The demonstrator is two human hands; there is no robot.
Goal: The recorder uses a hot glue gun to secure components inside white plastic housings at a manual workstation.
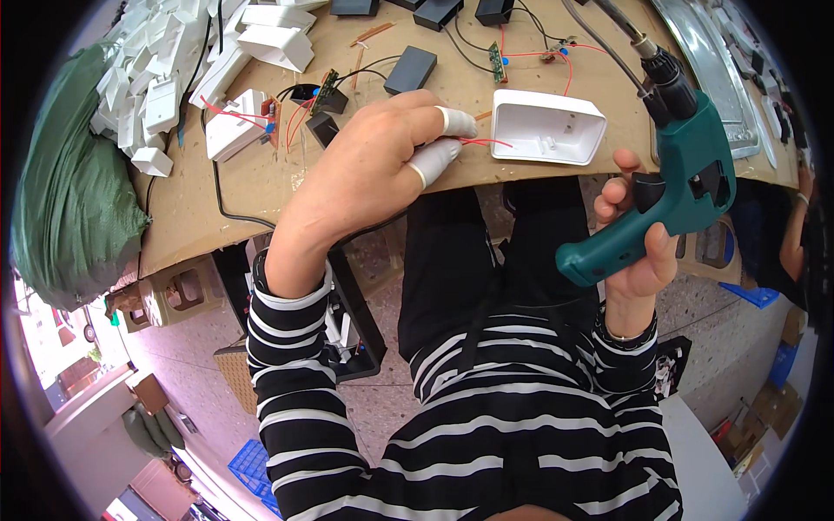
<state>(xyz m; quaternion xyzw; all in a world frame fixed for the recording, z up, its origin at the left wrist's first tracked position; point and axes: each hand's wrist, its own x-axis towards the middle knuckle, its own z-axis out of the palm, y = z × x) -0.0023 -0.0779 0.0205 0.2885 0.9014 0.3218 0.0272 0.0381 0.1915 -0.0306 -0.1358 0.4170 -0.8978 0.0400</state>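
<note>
My left hand [360,169], with white finger cots on thumb and forefinger, pinches a pair of thin red wires [488,141] at the table's front edge. The wires' free part reaches over the rim of a white open plastic box [547,152], whose hollow side faces me. On the right, my right hand [638,260] holds a teal pistol-grip soldering gun [673,195] by its handle, fingers close to the black trigger. Its black collar and metal barrel point toward the far side, with a thin curved tube alongside. The tip is out of view.
The brown table [469,52] carries a white housing [239,126] with red wires, a green circuit board [326,87], and black boxes [410,69] on cables. White housings [165,100] are heaped far left beside a green sack [74,191]. A metal tray [695,52] lies far right.
</note>
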